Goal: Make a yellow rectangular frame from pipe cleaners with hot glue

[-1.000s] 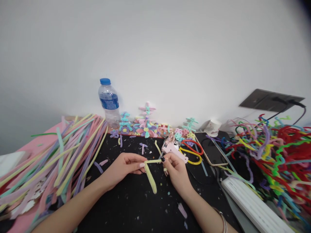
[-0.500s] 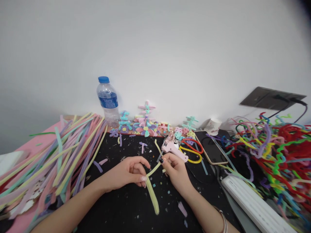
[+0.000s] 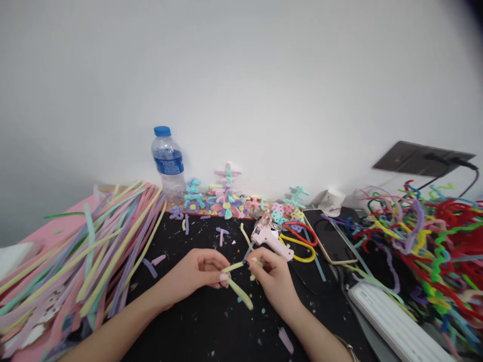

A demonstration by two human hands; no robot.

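Note:
A pale yellow pipe cleaner (image 3: 240, 293) runs between my two hands over the black mat. My left hand (image 3: 202, 271) pinches it between thumb and fingers, and its loose end hangs down to the right. My right hand (image 3: 272, 274) is closed on the other part, where a small yellow piece shows among the fingers. Just beyond my right hand lies a pink glue gun (image 3: 266, 235), its nozzle pointing toward the fingers. Scissors (image 3: 302, 249) with red and yellow handles rest beside it.
Left lies a heap of pastel pipe cleaners (image 3: 113, 241); right, a tangle of bright ones (image 3: 426, 236). A bottle (image 3: 168, 163), pipe-cleaner flowers (image 3: 226, 203) and a paper cup (image 3: 332, 202) stand by the wall. A phone (image 3: 334, 239) and white power strip (image 3: 392, 317) are right.
The hanging yellow end has swung up and to the right as my hands bend the strip. My right hand has shifted slightly down. The whole view has tipped slightly.

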